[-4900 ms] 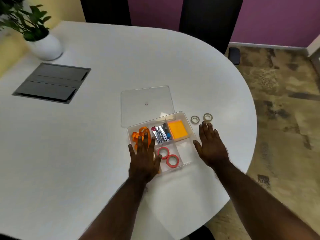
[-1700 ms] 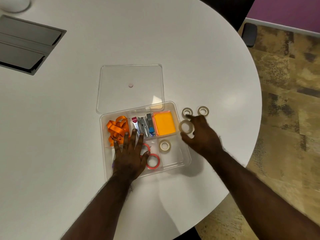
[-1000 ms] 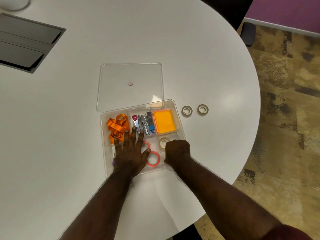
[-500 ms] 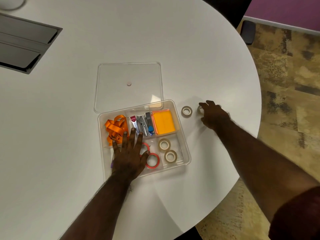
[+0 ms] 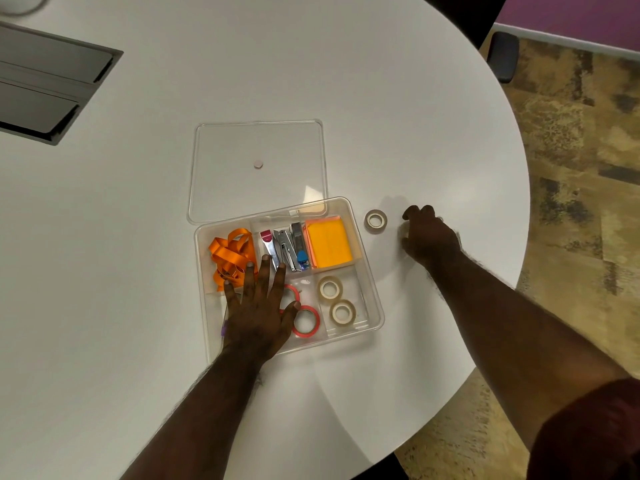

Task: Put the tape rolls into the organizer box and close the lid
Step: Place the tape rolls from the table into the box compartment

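A clear organizer box (image 5: 378,308) lies open on the white table, its clear lid (image 5: 258,188) flat behind it. Two beige tape rolls (image 5: 330,287) (image 5: 343,312) lie in the front right compartment. Beside them, in the front middle compartment, lie two red tape rolls (image 5: 306,321); my left hand partly covers one of them. My left hand (image 5: 258,306) rests flat on the box's front left part. One beige tape roll (image 5: 375,220) lies on the table right of the box. My right hand (image 5: 429,237) is curled over another roll, which is almost hidden.
Orange ribbon (image 5: 232,254), staplers (image 5: 285,245) and an orange pad (image 5: 329,242) fill the rear compartments. A grey hatch (image 5: 45,88) is set into the table at far left. The table's rounded edge (image 5: 519,271) runs close behind my right hand.
My right hand put a second beige roll in the box, reached out to the farthest roll on the table and closed over it. My left hand has stayed on the box.
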Demonstrator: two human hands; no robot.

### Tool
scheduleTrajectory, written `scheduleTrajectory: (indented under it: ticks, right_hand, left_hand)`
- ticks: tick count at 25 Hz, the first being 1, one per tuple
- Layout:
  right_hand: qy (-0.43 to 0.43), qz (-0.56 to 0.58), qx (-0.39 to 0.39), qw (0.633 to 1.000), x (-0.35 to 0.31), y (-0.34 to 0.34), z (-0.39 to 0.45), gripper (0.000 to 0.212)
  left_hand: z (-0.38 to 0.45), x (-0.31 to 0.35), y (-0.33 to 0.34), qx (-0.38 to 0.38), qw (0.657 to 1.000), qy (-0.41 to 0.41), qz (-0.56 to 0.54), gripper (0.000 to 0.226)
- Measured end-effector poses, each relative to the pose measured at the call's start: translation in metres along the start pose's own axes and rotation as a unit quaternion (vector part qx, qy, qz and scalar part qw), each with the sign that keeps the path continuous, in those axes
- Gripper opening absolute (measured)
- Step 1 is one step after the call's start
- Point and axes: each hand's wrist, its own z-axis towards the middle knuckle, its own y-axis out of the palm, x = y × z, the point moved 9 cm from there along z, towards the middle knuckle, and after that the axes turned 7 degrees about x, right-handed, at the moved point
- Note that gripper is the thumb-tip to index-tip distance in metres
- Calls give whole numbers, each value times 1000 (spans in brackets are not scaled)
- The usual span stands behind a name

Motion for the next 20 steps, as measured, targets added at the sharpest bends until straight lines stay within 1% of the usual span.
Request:
scheduleTrajectory:
  ticks: [1,2,4,6,8,11,13,16,18,20]
  right_hand:
    - [13,27,-30,999,-2,-3,-3,37]
    - [7,63,-43,997,-9,-12,-5,44]
    - [-43,143,-33,988,-36,-38,-18,51]
    - [-112,176,-43,977,-67,-59,-38,51]
    - [-182,161,-75,967,-96,-67,-67,48]
    - [-266,87,-72,957,-124,-55,-102,42]
    - [-271,25,-70,960,-132,-33,-113,39]
    - [-243,-44,-73,966,-135,-13,-116,43]
    - [-241,-55,-77,966,-138,-7,-118,46]
    - [-251,-38,-37,967,-140,-16,-116,42]
  left_hand:
    - [0,0,0,-2,1000,0,-1,76]
    - [-1,1,0,-3,1000,0,-1,76]
    - [-2,1,0,-4,1000,2,3,75]
    - [-2,1,0,-5,1000,4,5,74]
    - [-2,1,-1,-8,1000,3,5,74]
    - [-1,1,0,-15,1000,0,2,75]
    - [-1,2,-1,-15,1000,-1,-1,75]
    - [-1,2,-1,-15,1000,1,-1,75]
    - [0,2,-1,-14,1000,-3,2,76]
    - [0,1,-1,-13,1000,-3,-1,75]
